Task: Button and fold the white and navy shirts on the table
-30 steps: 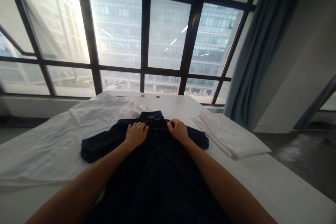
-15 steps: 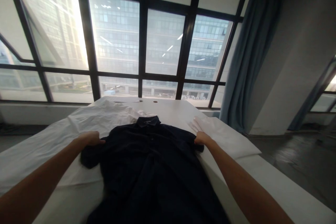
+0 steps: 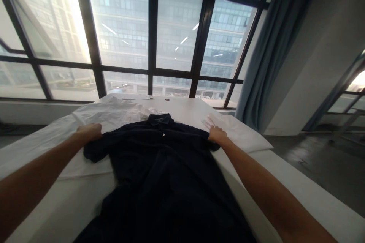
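Dark shirt [image 3: 159, 167] spread on the white table [image 3: 302, 190], one sleeve [image 3: 97, 150] gripped by the closed left hand [image 3: 90, 132], the other by the closed right hand [image 3: 218, 134], white cloth [image 3: 242, 133] at the table's right edge

A dark shirt [image 3: 165, 167] is lying front side up

From my remote post I am seeing the left hand [image 3: 89, 132] gripping one short sleeve [image 3: 97, 150] along its upper edge, while the right hand [image 3: 217, 134] is gripping the other near its end. The collar [image 3: 159, 119] is pointing toward the far end of the white table [image 3: 191, 108], and a small pale button [image 3: 163, 134] is showing below it. A rumpled white cloth [image 3: 94, 112] is spreading on the left, partly under the dark fabric. Folded white cloth [image 3: 245, 133] is lying near the right hand. Beyond, a black-framed window [image 3: 179, 30] is letting in daylight, and a blue-grey curtain [image 3: 273, 53] is hanging beside a pillar [image 3: 302, 79].
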`<action>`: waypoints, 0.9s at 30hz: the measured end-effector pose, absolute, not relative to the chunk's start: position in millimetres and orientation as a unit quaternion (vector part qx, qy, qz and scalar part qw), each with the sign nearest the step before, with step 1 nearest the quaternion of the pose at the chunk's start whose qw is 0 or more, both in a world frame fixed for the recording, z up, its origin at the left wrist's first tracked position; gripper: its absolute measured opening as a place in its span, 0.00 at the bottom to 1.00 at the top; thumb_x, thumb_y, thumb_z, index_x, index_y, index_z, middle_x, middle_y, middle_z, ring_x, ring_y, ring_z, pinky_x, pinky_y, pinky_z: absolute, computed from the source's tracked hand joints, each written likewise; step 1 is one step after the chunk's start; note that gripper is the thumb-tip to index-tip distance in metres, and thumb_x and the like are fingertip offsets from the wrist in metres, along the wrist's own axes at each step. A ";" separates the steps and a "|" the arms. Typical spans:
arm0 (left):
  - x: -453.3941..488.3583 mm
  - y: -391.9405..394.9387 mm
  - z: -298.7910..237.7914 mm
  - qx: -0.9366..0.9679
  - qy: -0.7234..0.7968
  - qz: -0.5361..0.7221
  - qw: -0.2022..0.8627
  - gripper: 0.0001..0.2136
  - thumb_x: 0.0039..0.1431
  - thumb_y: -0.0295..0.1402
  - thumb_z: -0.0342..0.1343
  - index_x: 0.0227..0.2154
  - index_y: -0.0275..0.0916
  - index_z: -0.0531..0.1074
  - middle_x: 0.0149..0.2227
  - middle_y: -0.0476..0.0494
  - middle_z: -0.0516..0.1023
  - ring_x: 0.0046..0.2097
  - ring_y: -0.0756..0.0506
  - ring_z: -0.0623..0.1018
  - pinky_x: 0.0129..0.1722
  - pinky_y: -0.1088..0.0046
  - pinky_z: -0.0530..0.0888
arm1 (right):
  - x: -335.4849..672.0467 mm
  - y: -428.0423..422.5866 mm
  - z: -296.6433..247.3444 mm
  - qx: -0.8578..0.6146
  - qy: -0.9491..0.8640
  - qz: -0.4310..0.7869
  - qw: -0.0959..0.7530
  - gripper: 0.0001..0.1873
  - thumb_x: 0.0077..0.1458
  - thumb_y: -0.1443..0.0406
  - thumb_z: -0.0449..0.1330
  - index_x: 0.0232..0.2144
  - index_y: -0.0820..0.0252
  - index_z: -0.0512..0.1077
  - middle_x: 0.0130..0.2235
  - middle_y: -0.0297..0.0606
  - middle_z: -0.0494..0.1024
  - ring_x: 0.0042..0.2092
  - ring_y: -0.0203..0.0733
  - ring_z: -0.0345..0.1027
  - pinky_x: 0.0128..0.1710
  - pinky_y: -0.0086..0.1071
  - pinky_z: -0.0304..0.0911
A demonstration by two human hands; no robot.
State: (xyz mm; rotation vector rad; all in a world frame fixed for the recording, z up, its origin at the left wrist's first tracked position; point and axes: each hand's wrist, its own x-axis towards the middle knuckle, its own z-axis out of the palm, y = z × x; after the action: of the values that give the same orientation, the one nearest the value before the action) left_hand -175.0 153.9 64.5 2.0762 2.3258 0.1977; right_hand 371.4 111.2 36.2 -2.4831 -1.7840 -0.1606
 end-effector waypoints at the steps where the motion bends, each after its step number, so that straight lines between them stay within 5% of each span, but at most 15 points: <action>1: -164.3 158.2 62.7 0.670 0.741 0.052 0.001 0.13 0.52 0.36 0.56 0.34 0.30 0.75 0.43 0.30 0.78 0.49 0.28 0.74 0.45 0.54 0.71 | 361.2 118.4 36.2 -0.797 -0.599 -0.064 0.040 0.30 0.47 0.67 0.61 0.54 0.67 0.67 0.53 0.58 0.70 0.54 0.57 0.66 0.50 0.44 0.63; 3: -135.2 171.7 59.3 0.692 0.721 0.041 -0.009 0.14 0.56 0.37 0.52 0.39 0.33 0.75 0.50 0.30 0.75 0.53 0.31 0.73 0.48 0.57 0.70 | 338.5 140.3 39.1 -0.763 -0.640 -0.062 0.061 0.25 0.49 0.68 0.60 0.52 0.66 0.71 0.53 0.57 0.71 0.55 0.56 0.65 0.52 0.43 0.61; 7: -69.4 210.7 51.2 0.760 0.647 0.063 0.017 0.19 0.63 0.40 0.43 0.43 0.37 0.76 0.49 0.34 0.77 0.51 0.38 0.75 0.49 0.64 0.70 | 295.2 196.8 46.5 -0.692 -0.708 0.031 0.135 0.16 0.55 0.66 0.56 0.43 0.63 0.78 0.47 0.49 0.78 0.51 0.49 0.70 0.49 0.34 0.62; 13: -22.4 263.4 29.6 0.775 0.613 0.142 0.062 0.18 0.60 0.39 0.49 0.50 0.40 0.72 0.47 0.40 0.79 0.48 0.42 0.77 0.46 0.70 0.70 | 253.7 255.5 37.6 -0.635 -0.726 0.131 0.230 0.19 0.55 0.61 0.59 0.48 0.64 0.76 0.47 0.46 0.79 0.48 0.44 0.73 0.46 0.29 0.63; 16: -20.2 277.2 22.8 0.789 0.597 0.123 0.083 0.15 0.56 0.38 0.53 0.45 0.40 0.75 0.39 0.44 0.80 0.42 0.44 0.78 0.40 0.73 0.70 | 243.0 269.3 29.2 -0.626 -0.718 0.184 0.244 0.26 0.50 0.62 0.64 0.51 0.65 0.73 0.46 0.45 0.79 0.44 0.43 0.74 0.43 0.29 0.65; 20: -25.6 291.2 36.1 0.807 0.576 0.098 0.083 0.13 0.55 0.41 0.54 0.35 0.38 0.77 0.32 0.46 0.78 0.35 0.44 0.77 0.34 0.73 0.69 | 244.1 282.6 40.3 -0.596 -0.739 0.222 0.221 0.17 0.46 0.66 0.65 0.41 0.62 0.79 0.35 0.37 0.81 0.36 0.41 0.74 0.35 0.28 0.64; 23: -24.8 307.4 66.9 0.807 0.570 0.145 0.059 0.14 0.56 0.42 0.54 0.37 0.39 0.76 0.34 0.46 0.78 0.37 0.44 0.76 0.36 0.72 0.69 | 252.2 296.0 73.2 -0.586 -0.753 0.181 0.238 0.13 0.44 0.66 0.66 0.36 0.61 0.79 0.32 0.35 0.80 0.36 0.41 0.73 0.35 0.28 0.63; 27: -1.4 328.9 107.3 0.761 0.598 0.245 -0.054 0.15 0.59 0.41 0.52 0.45 0.40 0.74 0.47 0.40 0.76 0.49 0.39 0.73 0.47 0.66 0.68 | 249.7 315.5 112.1 -0.636 -0.705 0.015 0.313 0.17 0.51 0.63 0.62 0.45 0.60 0.75 0.42 0.41 0.78 0.44 0.46 0.71 0.44 0.33 0.63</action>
State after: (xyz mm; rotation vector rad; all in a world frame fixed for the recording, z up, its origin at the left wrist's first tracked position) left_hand -1.4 328.9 107.3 2.4773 1.9464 0.7967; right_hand 249.7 315.5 112.1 -1.6770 -1.8595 0.0408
